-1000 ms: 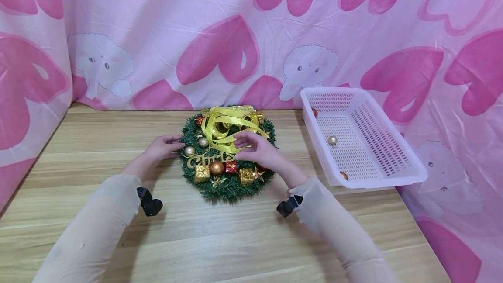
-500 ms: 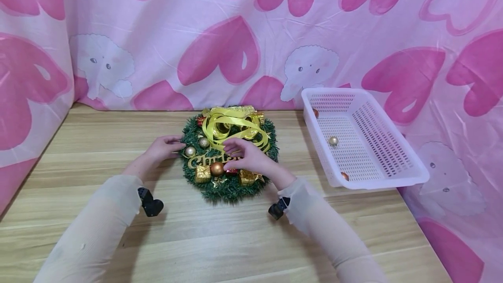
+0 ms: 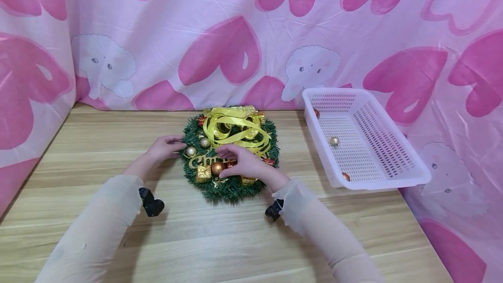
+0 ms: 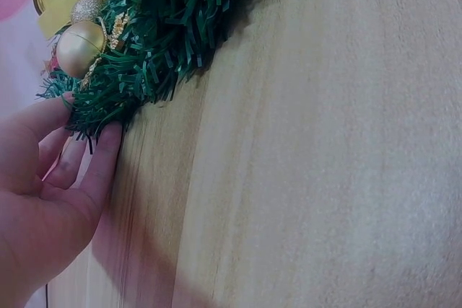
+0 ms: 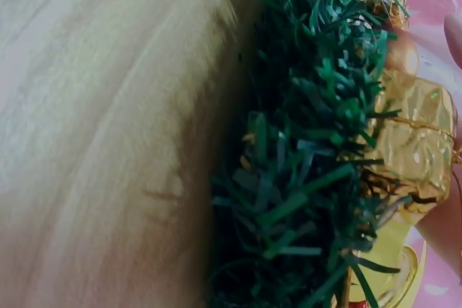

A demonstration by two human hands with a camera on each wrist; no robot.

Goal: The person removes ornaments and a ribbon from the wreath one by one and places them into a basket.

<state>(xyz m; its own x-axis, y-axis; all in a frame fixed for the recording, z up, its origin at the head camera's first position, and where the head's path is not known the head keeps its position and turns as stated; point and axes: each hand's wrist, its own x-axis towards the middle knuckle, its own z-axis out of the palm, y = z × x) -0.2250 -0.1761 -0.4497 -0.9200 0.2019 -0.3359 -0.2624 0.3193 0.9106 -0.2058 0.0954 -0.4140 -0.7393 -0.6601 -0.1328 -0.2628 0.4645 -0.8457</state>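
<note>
A green Christmas wreath (image 3: 225,193) lies on the wooden table, dressed with a yellow ribbon (image 3: 251,145), gold bells, small gift boxes and balls. At its left edge my left hand (image 3: 163,148) pinches the green tinsel, thumb above and a finger below, near a matte gold ball (image 4: 81,48). Over the front part my right hand (image 3: 247,163) is held with relaxed, parted fingers, and its thumb is beside a copper ball (image 3: 218,169). The hand partly covers the gold lettering (image 3: 198,160). In the right wrist view a gold gift box (image 5: 415,131) hides most of that hand.
To the right stands a white plastic basket (image 3: 406,178), with a gold ball (image 3: 334,141) and two copper balls inside. A pink heart-patterned cloth (image 3: 157,56) hangs behind the table (image 3: 204,248) and along its sides.
My right hand has moved left and toward me, from the ribbon to the lettering and the copper ball. The left hand stays at the wreath's edge.
</note>
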